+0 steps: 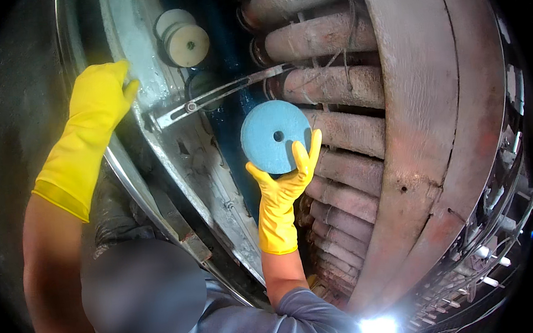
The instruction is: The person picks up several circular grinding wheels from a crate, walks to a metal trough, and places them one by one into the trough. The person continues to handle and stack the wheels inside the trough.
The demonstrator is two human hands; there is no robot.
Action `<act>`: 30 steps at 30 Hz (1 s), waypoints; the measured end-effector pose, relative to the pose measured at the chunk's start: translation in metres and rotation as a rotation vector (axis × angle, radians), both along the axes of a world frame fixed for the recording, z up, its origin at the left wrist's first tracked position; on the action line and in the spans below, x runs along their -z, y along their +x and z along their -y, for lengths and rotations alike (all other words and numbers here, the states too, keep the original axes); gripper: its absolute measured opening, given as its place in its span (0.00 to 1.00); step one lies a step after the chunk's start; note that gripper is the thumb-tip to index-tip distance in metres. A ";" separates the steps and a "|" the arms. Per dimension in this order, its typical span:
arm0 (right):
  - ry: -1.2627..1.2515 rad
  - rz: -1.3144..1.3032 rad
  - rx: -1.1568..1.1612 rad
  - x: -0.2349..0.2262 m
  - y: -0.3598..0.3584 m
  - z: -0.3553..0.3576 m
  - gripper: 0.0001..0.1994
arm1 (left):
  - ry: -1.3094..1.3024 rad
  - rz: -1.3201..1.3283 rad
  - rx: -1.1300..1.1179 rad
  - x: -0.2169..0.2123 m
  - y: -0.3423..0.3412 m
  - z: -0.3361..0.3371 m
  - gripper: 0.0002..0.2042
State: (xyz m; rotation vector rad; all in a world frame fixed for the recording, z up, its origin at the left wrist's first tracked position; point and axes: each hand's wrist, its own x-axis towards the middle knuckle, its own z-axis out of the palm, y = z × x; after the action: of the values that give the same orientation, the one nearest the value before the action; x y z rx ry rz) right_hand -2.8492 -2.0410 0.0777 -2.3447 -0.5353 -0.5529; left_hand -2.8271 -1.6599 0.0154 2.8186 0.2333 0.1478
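There was one blue disc [263, 130], just the one, then two pale discs [181, 51], two yellow gloves [96, 99] and one slotted bar [263, 76]!

Disc [263, 133] in right hand [281, 205] — cylinders [338, 90] right, slotted bar [169, 117] up left, paired wheels [181, 51] beyond bar.

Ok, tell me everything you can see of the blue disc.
The blue disc is round, its broad flat face toward the camera, with a small dark hole near the middle. It looks matt; its material can't be told. Shadow falls on its right side. In the picture it appears just below the slotted metal bar and beside the rough tubes. A co-worker's yellow-gloved right hand overlaps its lower edge; firm contact is unclear.
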 end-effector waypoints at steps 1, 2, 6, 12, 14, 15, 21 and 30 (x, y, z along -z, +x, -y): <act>0.067 -0.038 -0.004 0.003 -0.007 0.006 0.49 | 0.008 0.011 -0.008 0.000 -0.001 0.002 0.22; 0.135 -0.075 -0.008 0.007 -0.012 0.012 0.48 | 0.017 0.022 -0.016 -0.001 -0.001 0.003 0.22; 0.599 -0.351 0.087 0.043 -0.034 0.042 0.38 | 0.028 0.047 -0.002 0.000 0.000 0.004 0.20; 0.870 -0.822 0.732 0.116 -0.089 0.086 0.42 | 0.040 -0.006 0.068 0.016 0.001 -0.010 0.20; 0.921 -0.866 0.786 0.147 -0.104 0.101 0.40 | 0.009 -0.030 0.033 0.006 0.003 -0.004 0.20; 0.915 -0.882 0.833 0.165 -0.114 0.111 0.39 | -0.006 -0.046 0.014 0.000 0.001 -0.001 0.20; 0.977 -0.830 0.977 0.259 -0.143 0.191 0.38 | 0.010 -0.210 -0.043 -0.008 0.013 0.012 0.22; 1.618 -0.815 1.068 0.246 -0.071 0.190 0.39 | -0.039 -0.245 -0.038 0.012 0.014 -0.009 0.23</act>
State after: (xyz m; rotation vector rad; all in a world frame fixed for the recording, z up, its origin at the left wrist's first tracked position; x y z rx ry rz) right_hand -2.9206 -2.2314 -0.1680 -0.8459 1.1990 -0.1882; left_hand -2.8135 -1.6509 0.0031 2.7903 0.3407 -0.1927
